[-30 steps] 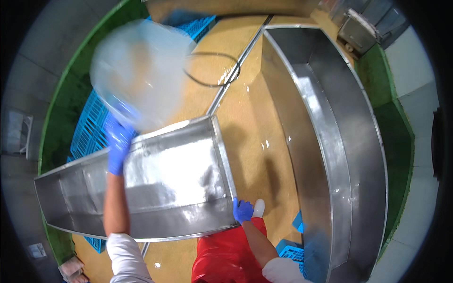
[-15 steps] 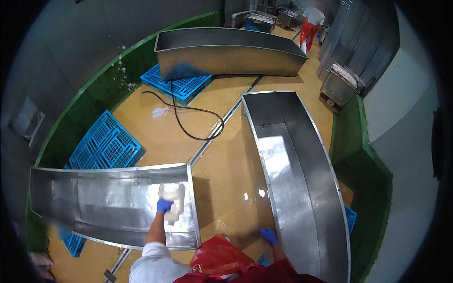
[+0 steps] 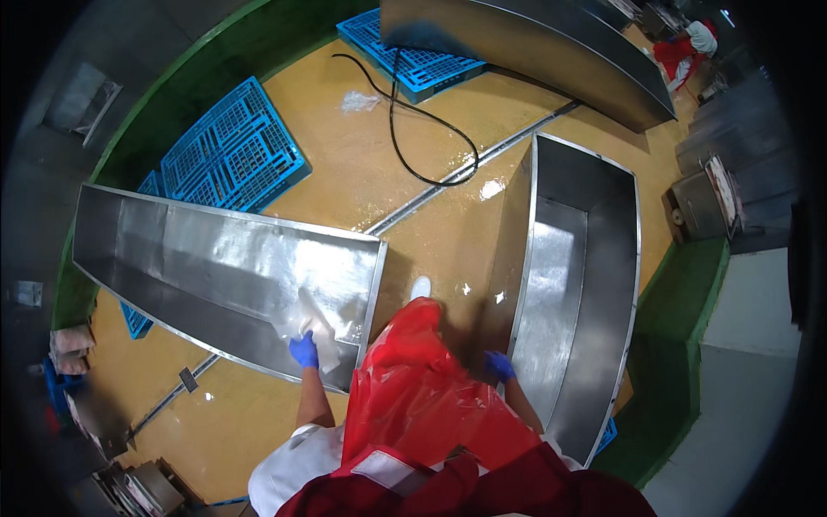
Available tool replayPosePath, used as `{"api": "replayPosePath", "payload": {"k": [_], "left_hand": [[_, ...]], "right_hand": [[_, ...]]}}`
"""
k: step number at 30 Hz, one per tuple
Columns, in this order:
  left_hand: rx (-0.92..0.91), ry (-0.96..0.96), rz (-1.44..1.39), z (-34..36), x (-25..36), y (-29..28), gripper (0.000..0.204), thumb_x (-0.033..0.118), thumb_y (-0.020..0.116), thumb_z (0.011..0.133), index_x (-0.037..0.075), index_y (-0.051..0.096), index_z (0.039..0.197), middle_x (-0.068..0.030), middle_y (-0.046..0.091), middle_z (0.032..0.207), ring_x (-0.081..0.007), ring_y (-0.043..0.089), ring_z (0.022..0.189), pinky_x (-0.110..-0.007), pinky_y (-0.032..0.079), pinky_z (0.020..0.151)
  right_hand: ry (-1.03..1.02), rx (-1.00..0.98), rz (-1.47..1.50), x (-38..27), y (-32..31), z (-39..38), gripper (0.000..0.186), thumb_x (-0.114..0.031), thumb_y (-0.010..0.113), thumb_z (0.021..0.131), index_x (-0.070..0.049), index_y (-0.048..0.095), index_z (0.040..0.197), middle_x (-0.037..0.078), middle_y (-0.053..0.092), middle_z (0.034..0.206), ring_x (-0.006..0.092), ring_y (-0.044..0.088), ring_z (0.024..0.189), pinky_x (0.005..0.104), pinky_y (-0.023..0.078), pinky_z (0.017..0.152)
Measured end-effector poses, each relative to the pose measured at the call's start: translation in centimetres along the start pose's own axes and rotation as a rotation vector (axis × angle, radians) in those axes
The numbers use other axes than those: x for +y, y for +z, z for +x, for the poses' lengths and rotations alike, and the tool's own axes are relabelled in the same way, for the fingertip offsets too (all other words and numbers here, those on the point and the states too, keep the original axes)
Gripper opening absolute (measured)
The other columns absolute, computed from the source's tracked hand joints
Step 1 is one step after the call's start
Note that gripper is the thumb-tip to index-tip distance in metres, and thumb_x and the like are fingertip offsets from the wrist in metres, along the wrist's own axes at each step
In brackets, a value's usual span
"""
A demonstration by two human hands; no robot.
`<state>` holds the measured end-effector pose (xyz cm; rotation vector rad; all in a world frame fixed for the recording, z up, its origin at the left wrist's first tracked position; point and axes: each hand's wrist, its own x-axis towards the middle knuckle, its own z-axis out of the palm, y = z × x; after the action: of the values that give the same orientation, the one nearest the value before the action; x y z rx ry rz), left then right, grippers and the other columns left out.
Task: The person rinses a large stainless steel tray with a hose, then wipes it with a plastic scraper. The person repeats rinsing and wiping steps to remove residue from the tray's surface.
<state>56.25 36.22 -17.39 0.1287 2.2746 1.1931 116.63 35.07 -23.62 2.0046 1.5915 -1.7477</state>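
Observation:
My left hand point(image 3: 303, 350), in a blue glove, is closed on a whitish, translucent plastic piece point(image 3: 322, 341) over the near right end of the left metal tub point(image 3: 215, 237). The exact kind of this piece is hard to make out. My right hand point(image 3: 498, 366), also blue-gloved, hangs low beside the left wall of the right metal tub point(image 3: 556, 302). Its fingers are too small and blurred to read, and I see nothing in it. Both long tubs have bare, shiny insides. A red apron point(image 3: 422, 388) covers my front.
Blue plastic pallets point(image 3: 233, 155) lean and lie behind the left tub. A black hose point(image 3: 435, 181) loops across the wet floor near a drain channel point(image 3: 422, 200). Another metal tub point(image 3: 534, 47) stands far back. Beyond it, a person point(image 3: 685, 52) in red bends beside metal carts point(image 3: 702, 202).
The view has tilted and turned. My left hand has drawn the whitish piece nearer, toward the tub's front wall, tilting it. My right hand stays near the right tub.

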Motion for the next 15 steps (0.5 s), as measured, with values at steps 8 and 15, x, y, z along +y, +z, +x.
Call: {"api": "replayPosePath", "payload": {"k": [8, 15], "left_hand": [[-0.495, 0.401, 0.002, -0.6, 30.0, 27.2, 0.029, 0.017, 0.072, 0.078, -0.003, 0.059, 0.095, -0.0098, 0.063, 0.073, -0.0171, 0.058, 0.063, -0.032, 0.048, 0.059], [-0.912, 0.641, 0.512, 1.6, 35.2, 46.6, 0.033, 0.019, 0.074, 0.072, -0.004, 0.065, 0.094, -0.0166, 0.07, 0.088, -0.0262, 0.066, 0.077, -0.038, 0.052, 0.073]], "right_hand": [[-0.135, 0.348, 0.564, -15.3, -22.5, 16.1, 0.031, -0.036, 0.061, 0.089, -0.006, 0.061, 0.099, 0.001, 0.059, 0.071, 0.0109, 0.058, 0.063, 0.0234, 0.044, 0.056], [-0.039, 0.425, 0.213, -10.2, -34.1, 23.4, 0.035, -0.04, 0.055, 0.089, -0.006, 0.063, 0.088, 0.006, 0.06, 0.065, 0.0151, 0.056, 0.054, 0.0313, 0.045, 0.05]]}}
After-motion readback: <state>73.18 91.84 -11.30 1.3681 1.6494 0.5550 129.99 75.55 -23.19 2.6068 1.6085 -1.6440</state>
